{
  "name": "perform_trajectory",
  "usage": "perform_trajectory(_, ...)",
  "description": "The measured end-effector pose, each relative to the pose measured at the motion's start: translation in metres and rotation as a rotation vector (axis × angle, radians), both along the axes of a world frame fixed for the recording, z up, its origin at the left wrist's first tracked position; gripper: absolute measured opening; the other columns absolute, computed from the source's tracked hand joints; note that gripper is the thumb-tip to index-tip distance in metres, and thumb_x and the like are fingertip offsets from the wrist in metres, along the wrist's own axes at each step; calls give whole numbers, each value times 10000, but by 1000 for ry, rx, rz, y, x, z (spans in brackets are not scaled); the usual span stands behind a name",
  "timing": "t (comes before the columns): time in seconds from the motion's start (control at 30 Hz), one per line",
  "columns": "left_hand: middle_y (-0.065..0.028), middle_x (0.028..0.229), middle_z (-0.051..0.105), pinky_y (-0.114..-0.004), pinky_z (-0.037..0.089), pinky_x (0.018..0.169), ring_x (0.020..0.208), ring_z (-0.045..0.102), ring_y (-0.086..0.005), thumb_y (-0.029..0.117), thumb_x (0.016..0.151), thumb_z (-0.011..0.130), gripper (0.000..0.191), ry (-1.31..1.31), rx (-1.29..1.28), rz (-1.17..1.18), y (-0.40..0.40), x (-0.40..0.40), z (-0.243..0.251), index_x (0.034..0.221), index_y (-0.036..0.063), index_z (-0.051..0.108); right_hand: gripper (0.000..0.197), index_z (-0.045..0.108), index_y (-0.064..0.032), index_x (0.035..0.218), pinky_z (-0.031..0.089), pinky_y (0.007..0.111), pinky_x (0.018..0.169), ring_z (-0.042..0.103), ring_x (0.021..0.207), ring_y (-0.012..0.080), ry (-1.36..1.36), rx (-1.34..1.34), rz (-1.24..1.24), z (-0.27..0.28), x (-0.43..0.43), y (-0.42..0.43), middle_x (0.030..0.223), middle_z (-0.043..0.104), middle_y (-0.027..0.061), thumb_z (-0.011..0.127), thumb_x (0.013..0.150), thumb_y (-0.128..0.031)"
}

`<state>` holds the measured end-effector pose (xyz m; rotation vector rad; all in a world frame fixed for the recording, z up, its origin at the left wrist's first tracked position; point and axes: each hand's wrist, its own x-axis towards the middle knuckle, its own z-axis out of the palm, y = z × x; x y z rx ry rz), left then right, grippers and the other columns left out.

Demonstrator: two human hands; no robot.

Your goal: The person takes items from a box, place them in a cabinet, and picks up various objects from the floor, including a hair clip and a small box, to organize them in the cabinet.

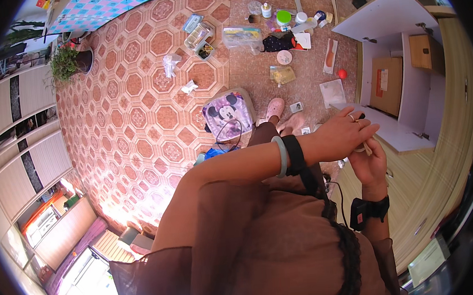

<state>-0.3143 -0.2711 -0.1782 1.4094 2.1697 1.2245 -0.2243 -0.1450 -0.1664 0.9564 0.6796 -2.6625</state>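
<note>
My left hand (336,136), with rings, reaches across to the right and meets my right hand (368,163) beside an open cabinet. A pale jade-like bangle and a black strap are on the left wrist; a black wrist-worn device (361,213) is on the right. Between the fingers of both hands is a small beige item (368,148), mostly hidden, its kind unclear. A small black piece (361,116) shows at the left fingers. Below the hands are a pink clog (275,108) on one foot and a small printed picture (296,107) on the floor.
The cabinet's raised door (379,14) and lower panel (400,134) stick out at right; a cardboard box (386,85) is inside. Bottles, a green-lidded jar (283,17), a clear plastic case (242,37) and a red ball (342,74) lie on the floor. A cartoon-print bag (229,114) is near the feet.
</note>
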Motion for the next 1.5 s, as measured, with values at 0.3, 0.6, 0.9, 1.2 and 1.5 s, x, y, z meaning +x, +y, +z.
perform_trajectory(0.3,-142,1208,422,-378,405,816,992,487,-321,72,629,596,560,-271,-11,-17,29,-37,18,1159,87,417,344,380,-32,1193,345,350,934,438,1090,203,96,90,136,-35,-37,45,1182,446,86,396,871,-152)
perform_trajectory(0.6,-94,1193,429,-448,315,923,1090,424,-272,161,653,632,545,-21,-93,-9,37,-43,-2,1151,92,424,335,394,-34,1173,355,376,930,428,1100,212,-18,-161,124,-55,-55,49,1193,432,102,357,888,-205)
perform_trajectory(0.9,-62,937,470,-501,221,958,948,486,-219,202,716,537,505,266,-156,24,0,-88,-43,1199,154,396,349,391,-48,1178,330,380,957,396,1134,214,238,655,546,-129,-70,25,1209,420,84,318,893,-237)
perform_trajectory(1.2,-83,846,476,-386,379,835,757,523,-259,178,674,557,358,32,16,36,-55,-190,-107,1017,106,489,397,357,-27,1215,302,370,970,391,1146,218,-56,455,472,-172,-157,-34,1229,414,102,351,875,-232)
perform_trajectory(1.5,-174,876,552,-391,432,712,826,533,-349,78,672,569,248,-580,-396,500,-171,-282,-268,910,39,511,451,340,21,1231,327,350,947,450,1095,231,120,162,647,-210,-304,-115,1183,461,155,409,864,-234)
